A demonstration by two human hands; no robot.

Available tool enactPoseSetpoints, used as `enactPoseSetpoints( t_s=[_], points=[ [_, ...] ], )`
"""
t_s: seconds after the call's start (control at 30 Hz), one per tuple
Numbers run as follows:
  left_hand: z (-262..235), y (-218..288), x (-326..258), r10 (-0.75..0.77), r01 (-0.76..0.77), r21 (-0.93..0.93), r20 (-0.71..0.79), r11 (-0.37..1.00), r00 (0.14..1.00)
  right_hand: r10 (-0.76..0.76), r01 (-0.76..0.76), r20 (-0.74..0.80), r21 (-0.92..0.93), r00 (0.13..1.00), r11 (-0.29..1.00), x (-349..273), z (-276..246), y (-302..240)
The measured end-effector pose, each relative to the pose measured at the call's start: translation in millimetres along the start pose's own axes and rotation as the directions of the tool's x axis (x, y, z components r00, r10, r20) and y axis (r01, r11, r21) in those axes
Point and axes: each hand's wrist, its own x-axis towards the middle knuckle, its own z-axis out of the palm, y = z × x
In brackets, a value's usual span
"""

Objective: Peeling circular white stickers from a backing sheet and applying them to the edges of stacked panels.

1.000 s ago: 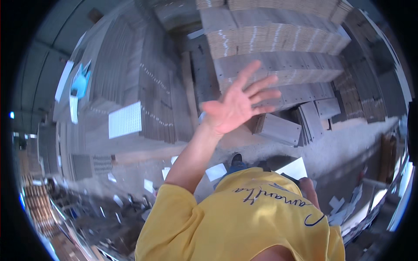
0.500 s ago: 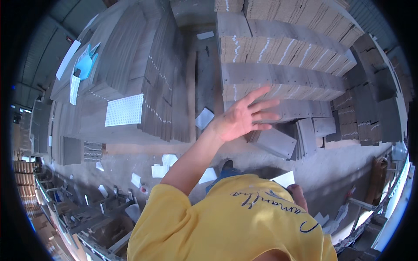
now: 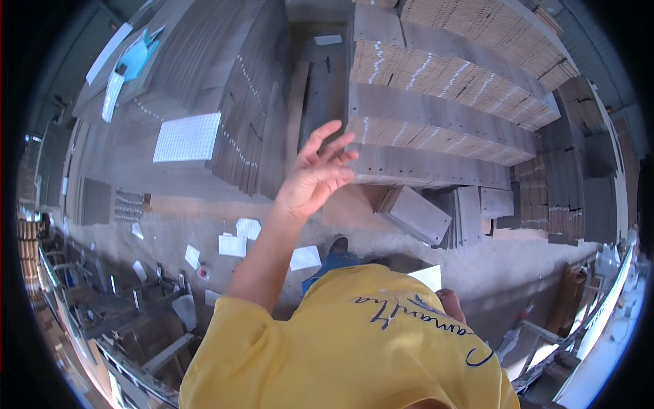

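My left hand [image 3: 317, 175] is raised in front of me, palm partly turned up. Its fingers are apart and lightly bent, with nothing in them. Beyond it stand rows of stacked grey-brown boards [image 3: 436, 163], well apart from the fingers. My right hand [image 3: 449, 302] is low at my right side, partly hidden behind my yellow shirt [image 3: 327, 334]. Its visible fingers look curled. A white sheet [image 3: 428, 277] shows right beside that hand; whether the hand grips it cannot be told.
Tall stacks of grey boards [image 3: 170, 82] stand at the left, bearing a dotted white sheet [image 3: 189, 138] and a light-blue item [image 3: 138, 56]. Several boards [image 3: 417, 215] lean at the right stacks' foot. White papers [image 3: 304, 258] lie on the floor. Metal frames [image 3: 163, 351] stand at lower left.
My left hand has moved left and its fingers have bent more. The whole view has shifted slightly, and the right hand remains low at my side.
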Motion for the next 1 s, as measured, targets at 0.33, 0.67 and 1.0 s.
enactPoseSetpoints(
  t_s=[0.33, 0.67, 1.0],
  points=[
    [24.5, 22.0, -25.5, 0.127, -0.122, -0.07, 0.079, 0.99, 0.989, 0.015, -0.012, 0.064, -0.058, 0.998, 0.998, 16.0, -17.3, -17.1],
    [60.1, 11.1, -36.5, 0.391, -0.522, 0.23, 0.441, 0.821, 0.808, -0.017, 0.019, 0.047, -0.043, 0.999, 0.999, 19.2, -13.0, -5.1],
    [230.6, -13.8, -78.1, 0.151, -0.567, 0.627, 0.589, 0.534, 0.794, -0.163, 0.168, 0.05, -0.093, 0.985, 0.982, 57.7, 15.4, 18.7]
  ],
)
